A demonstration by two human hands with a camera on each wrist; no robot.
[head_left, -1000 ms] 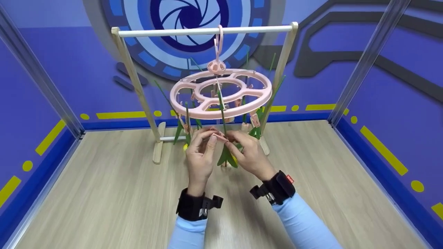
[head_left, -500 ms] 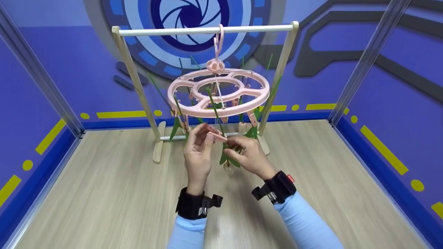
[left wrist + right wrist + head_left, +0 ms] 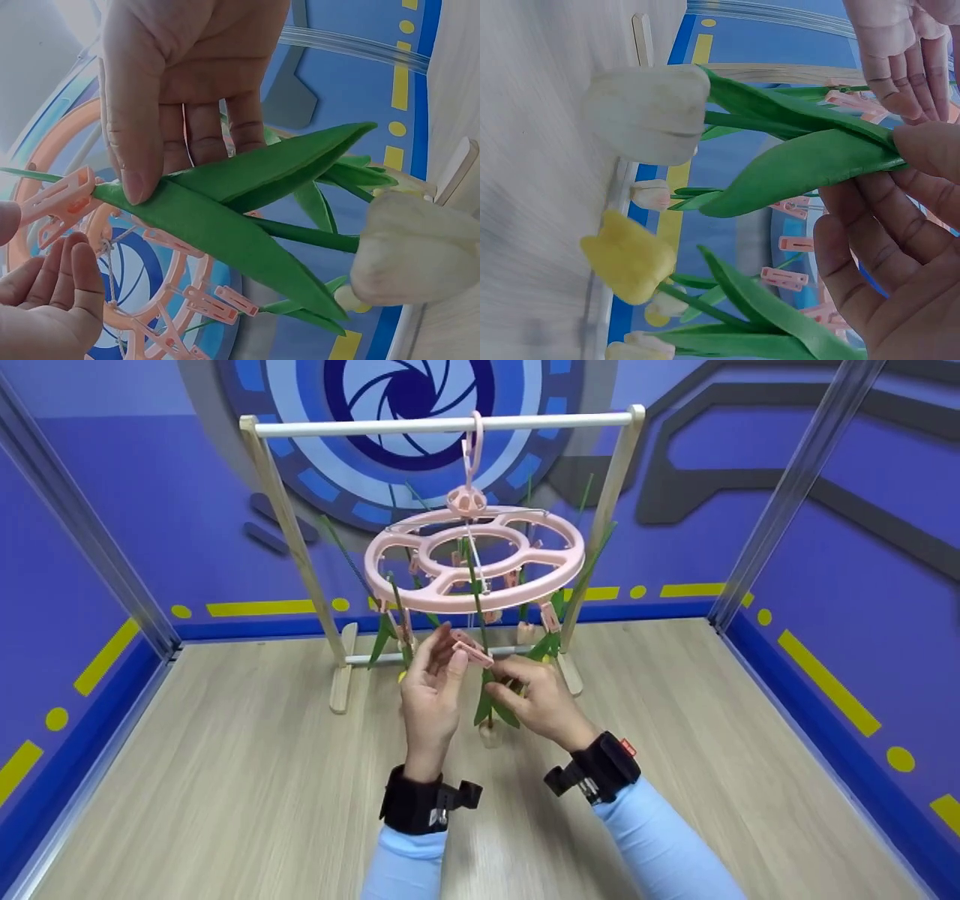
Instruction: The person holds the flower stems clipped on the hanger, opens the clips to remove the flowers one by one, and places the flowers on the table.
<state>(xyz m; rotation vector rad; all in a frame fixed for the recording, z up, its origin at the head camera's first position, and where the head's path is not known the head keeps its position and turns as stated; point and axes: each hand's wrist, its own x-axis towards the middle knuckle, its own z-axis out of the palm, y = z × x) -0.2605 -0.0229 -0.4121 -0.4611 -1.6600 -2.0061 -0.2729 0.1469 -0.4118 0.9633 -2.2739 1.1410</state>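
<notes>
My left hand pinches a pink clothespin below the front of a round pink clip hanger. With thumb and fingers, my right hand pinches an artificial white tulip where its green leaves meet the stem. Blossom down, the tulip hangs with its stem rising in front of the hanger ring. In the left wrist view, the clothespin's jaws overlap the stem just above the right thumb; whether they grip it I cannot tell.
The hanger hooks over the white bar of a wooden stand. Other tulips hang upside down around the ring, among them a yellow tulip. More pink clothespins dangle behind. A wood-grain tabletop lies below, with blue walls around.
The hanger ring shifted slightly left, then nearly settled. The tulip's stem leaned left half a second ago and now stands more upright, its blossom a little lower. Both hands keep their holds.
</notes>
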